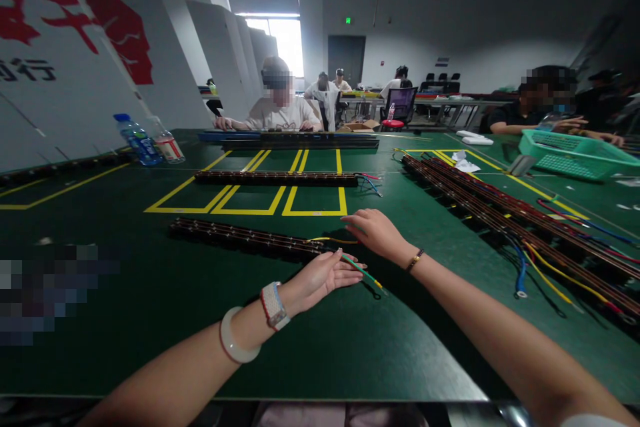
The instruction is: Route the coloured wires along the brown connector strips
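"Where does the dark strip (245, 237) lie from the hands?"

"To their left on the green table (165, 320), its long axis running left to right, its right end angled slightly nearer the person and just at the left hand (315, 277)"

"So the left is nearer?"

"Yes; its fingers stretch out, and a green wire (369, 273) slants across them past the thumb, though whether it is pinched there cannot be told"

"And the right hand (376, 232)?"

"Farther from the strip's end, fingers loosely bent, nothing seen in its grasp; a yellow wire (330, 239) leads from that end towards its fingertips, touching or not is unclear"
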A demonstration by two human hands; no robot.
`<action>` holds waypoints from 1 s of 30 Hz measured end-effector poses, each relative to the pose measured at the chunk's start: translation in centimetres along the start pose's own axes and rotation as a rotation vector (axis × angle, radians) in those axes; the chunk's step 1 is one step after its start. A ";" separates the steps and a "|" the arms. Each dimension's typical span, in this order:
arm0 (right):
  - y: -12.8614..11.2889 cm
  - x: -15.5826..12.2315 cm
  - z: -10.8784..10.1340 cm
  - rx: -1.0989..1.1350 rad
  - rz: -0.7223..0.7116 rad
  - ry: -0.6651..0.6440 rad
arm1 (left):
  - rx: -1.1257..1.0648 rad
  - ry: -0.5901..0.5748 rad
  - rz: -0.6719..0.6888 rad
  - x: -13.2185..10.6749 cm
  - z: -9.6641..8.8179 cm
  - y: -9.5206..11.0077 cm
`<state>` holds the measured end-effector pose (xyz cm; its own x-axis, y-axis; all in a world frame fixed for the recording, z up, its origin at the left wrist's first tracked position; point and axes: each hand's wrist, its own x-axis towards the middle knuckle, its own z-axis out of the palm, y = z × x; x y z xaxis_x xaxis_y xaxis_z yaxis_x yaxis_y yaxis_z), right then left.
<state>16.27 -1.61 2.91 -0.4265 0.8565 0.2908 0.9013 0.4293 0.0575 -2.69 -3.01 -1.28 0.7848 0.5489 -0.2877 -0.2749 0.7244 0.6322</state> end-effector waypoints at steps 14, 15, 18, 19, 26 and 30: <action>1.4 0.0 -0.1 0.240 0.040 -0.355 | 1.147 0.052 -0.200 -1.4 -0.8 3.1; 1.4 0.0 0.1 0.245 0.027 -0.365 | 1.293 0.082 -0.186 -1.7 -0.7 3.5; 1.5 0.0 0.4 0.264 0.013 -0.372 | 1.632 0.212 -0.029 -2.5 -0.2 3.9; 1.5 0.0 0.4 0.272 0.011 -0.371 | 1.736 0.254 0.020 -2.8 0.1 3.8; 1.3 -0.1 0.2 0.269 0.049 -0.394 | 2.007 0.357 0.060 -3.3 1.3 3.1; 1.2 0.0 0.2 0.272 0.044 -0.393 | 2.042 0.359 0.120 -3.1 1.0 2.7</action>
<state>17.37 -1.05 2.82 -0.4317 0.8966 -0.0985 0.8891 0.4045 -0.2143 -5.32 -3.24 2.04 0.6256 0.7692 -0.1304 0.7654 -0.5729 0.2931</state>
